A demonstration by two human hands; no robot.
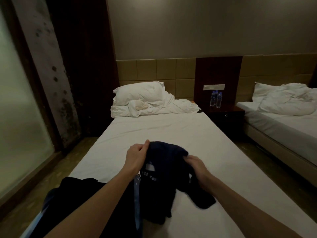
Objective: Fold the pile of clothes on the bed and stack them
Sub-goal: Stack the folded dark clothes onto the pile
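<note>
Both hands hold a dark garment (164, 172) up over the near end of the bed (154, 127): the left hand (137, 156) pinches its upper edge between thumb and fingers, and the right hand (197, 166) grips the cloth at the other side with curled fingers. Navy or black, the garment hangs crumpled, with pale lettering on its front and one end trailing onto the sheet. More dark clothes (82, 200) lie heaped at the bed's near left corner, under the left forearm. White sheet covers the bed; a pillow (139, 91) and a bunched duvet (171, 107) sit at its head against a tan padded headboard (154, 69). A second bed (283, 121) stands to the right, with a dark nightstand (224, 114) between them carrying water bottles (216, 98).
</note>
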